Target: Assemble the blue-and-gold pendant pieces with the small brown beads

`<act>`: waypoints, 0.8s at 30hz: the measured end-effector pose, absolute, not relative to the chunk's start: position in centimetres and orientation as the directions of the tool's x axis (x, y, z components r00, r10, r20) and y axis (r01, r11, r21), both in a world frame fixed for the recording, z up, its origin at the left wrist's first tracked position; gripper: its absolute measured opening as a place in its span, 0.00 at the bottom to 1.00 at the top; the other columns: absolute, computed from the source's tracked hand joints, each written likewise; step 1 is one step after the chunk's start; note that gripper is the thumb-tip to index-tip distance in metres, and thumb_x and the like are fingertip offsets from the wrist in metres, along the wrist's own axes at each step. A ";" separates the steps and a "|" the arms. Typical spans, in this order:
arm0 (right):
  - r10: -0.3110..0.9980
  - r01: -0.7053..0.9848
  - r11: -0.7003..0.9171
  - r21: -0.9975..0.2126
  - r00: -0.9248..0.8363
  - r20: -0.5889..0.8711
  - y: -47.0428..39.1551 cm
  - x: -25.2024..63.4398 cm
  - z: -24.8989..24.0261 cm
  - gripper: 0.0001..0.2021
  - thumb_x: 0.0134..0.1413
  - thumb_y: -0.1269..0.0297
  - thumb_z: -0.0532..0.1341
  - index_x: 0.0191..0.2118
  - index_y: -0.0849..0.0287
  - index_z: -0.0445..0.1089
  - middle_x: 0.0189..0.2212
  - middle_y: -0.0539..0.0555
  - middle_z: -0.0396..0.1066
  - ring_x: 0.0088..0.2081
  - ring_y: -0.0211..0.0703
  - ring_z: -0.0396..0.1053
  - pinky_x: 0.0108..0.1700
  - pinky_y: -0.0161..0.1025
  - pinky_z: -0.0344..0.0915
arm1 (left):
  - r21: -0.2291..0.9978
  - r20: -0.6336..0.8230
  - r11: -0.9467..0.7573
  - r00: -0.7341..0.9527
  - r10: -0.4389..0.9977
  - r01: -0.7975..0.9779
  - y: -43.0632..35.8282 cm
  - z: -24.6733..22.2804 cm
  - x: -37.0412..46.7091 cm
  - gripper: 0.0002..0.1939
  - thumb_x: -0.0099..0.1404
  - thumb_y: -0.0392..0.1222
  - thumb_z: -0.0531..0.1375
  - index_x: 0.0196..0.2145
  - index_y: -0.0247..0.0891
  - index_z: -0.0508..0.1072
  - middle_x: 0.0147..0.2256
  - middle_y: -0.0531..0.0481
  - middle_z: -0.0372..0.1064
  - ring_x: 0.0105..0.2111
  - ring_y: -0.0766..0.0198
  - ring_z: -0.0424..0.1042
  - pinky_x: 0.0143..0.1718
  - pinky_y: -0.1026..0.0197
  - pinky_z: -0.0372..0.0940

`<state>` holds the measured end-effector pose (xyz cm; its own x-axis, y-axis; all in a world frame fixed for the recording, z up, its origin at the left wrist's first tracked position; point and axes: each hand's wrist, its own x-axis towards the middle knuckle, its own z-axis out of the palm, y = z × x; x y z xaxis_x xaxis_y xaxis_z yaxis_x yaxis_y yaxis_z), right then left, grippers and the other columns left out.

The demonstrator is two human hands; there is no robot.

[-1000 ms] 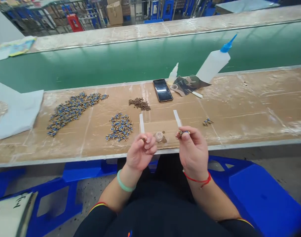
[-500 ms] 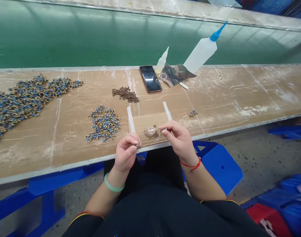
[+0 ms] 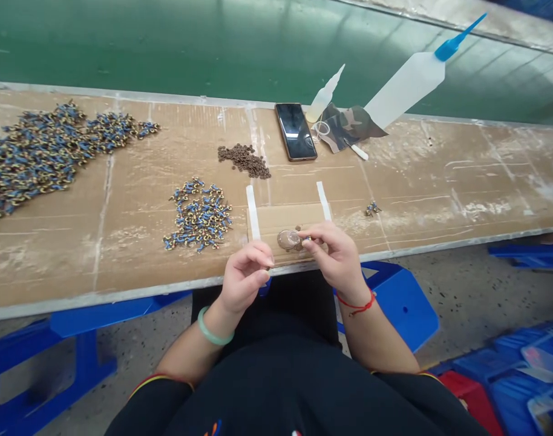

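Note:
My right hand [image 3: 337, 257] pinches a small blue-and-yellow figure [image 3: 308, 238], mostly covered by the fingertips. Its fingers are right beside a shiny oval dish [image 3: 287, 240] on a piece of cardboard [image 3: 281, 217]. A few brown discs [image 3: 298, 229] lie by the dish. Closer to the table's front edge, my left hand [image 3: 245, 277] has thumb and forefinger together on a tiny dark piece [image 3: 268, 268], perhaps one of the brown discs; its shape is hard to make out.
Blue-and-yellow figures form a large heap [image 3: 45, 154] and a smaller pile [image 3: 199, 215] on the left. Brown discs are heaped [image 3: 244, 161] near a phone [image 3: 296, 132]. Behind are a small bottle [image 3: 324, 97], a large blue-tipped bottle [image 3: 408, 88] and a camouflage cloth [image 3: 349, 124].
The camera view has shifted, so the table contents sit differently in the picture. My right hand has brought the figure closer to the oval dish; the left keeps its pinch.

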<state>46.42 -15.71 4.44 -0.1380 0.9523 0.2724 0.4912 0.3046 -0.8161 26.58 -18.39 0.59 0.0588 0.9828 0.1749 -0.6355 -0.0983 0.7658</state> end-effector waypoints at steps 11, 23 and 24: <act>0.918 0.551 0.393 -0.736 -0.193 0.346 -15.6 46.5 4.8 0.06 0.66 0.60 0.65 0.39 0.51 0.80 0.34 0.53 0.80 0.37 0.48 0.74 0.42 0.48 0.70 | 0.761 0.147 -0.070 0.066 0.987 -0.645 -18.5 0.5 26.9 0.14 0.61 0.52 0.73 0.30 0.40 0.79 0.28 0.52 0.63 0.28 0.64 0.62 0.33 0.59 0.59; 0.905 0.595 0.419 -0.686 -0.213 0.369 -15.5 46.5 5.1 0.06 0.65 0.62 0.64 0.40 0.50 0.81 0.34 0.53 0.81 0.38 0.50 0.74 0.43 0.50 0.69 | 0.752 0.156 -0.081 0.056 0.986 -0.654 -18.5 0.5 27.0 0.12 0.61 0.51 0.73 0.31 0.42 0.80 0.28 0.52 0.63 0.28 0.65 0.61 0.33 0.59 0.58; 0.905 0.592 0.416 -0.691 -0.197 0.376 -15.5 46.5 5.1 0.06 0.65 0.62 0.64 0.40 0.50 0.81 0.34 0.53 0.80 0.38 0.50 0.74 0.43 0.50 0.69 | 0.749 0.157 -0.082 0.056 0.986 -0.658 -18.5 0.5 27.0 0.12 0.62 0.51 0.72 0.31 0.42 0.80 0.28 0.52 0.64 0.28 0.65 0.61 0.33 0.59 0.57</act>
<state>46.54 -15.52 5.11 -0.1968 0.9053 0.3764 0.5918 0.4157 -0.6906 27.01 -18.47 0.46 0.0560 0.9859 0.1574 -0.6578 -0.0822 0.7487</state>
